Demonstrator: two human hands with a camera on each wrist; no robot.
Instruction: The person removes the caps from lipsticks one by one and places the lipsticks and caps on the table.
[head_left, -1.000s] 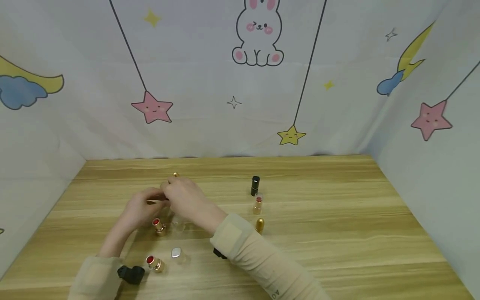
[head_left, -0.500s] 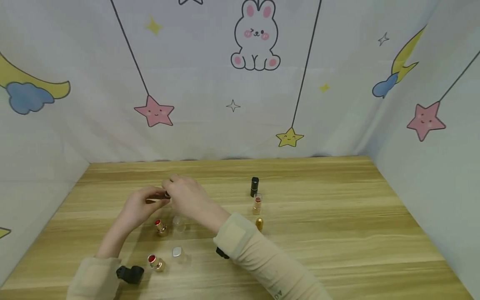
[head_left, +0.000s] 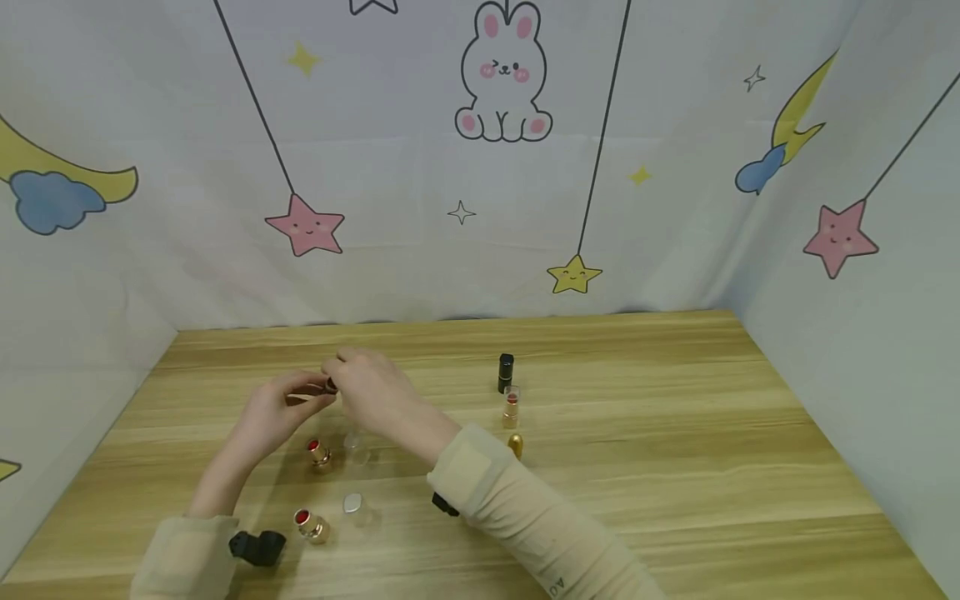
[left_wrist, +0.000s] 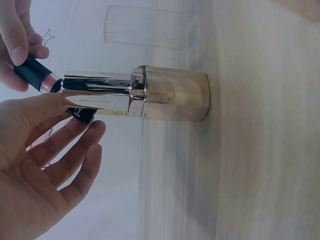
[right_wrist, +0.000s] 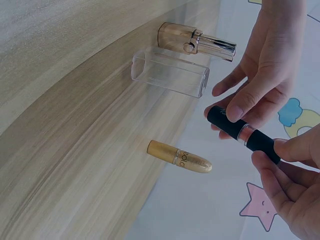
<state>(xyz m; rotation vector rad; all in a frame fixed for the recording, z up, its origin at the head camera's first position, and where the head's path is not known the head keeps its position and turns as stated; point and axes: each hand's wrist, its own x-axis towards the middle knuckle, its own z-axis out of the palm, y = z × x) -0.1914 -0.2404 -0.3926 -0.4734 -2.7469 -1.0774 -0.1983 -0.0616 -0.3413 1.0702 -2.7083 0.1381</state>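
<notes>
Both hands hold a black lipstick tube (right_wrist: 227, 124) in the air, with a shiny pinkish band showing at its middle. My left hand (head_left: 266, 421) grips one black end between thumb and fingers. At the other end, my right hand (head_left: 375, 400) pinches the tube with its fingertips. Below them stands an uncapped gold lipstick (head_left: 318, 454) with a red tip. Close by is a clear cap (right_wrist: 170, 72). A gold bullet-shaped lipstick tube (right_wrist: 180, 156) stands upright in the right wrist view; the right hand hides it from the head view.
Nearer the front stand another uncapped gold lipstick (head_left: 311, 527) and a clear cap (head_left: 356, 508). To the right, a black lipstick (head_left: 506, 373), a clear-capped red lipstick (head_left: 511, 410) and a gold tube (head_left: 515, 446) form a row. A printed curtain (head_left: 405, 275) borders the wooden table (head_left: 675, 433).
The head view has shifted slightly. Both hands stay together on the black lipstick tube, and its dark end shows more between them. A gold tip behind the right hand is now hidden.
</notes>
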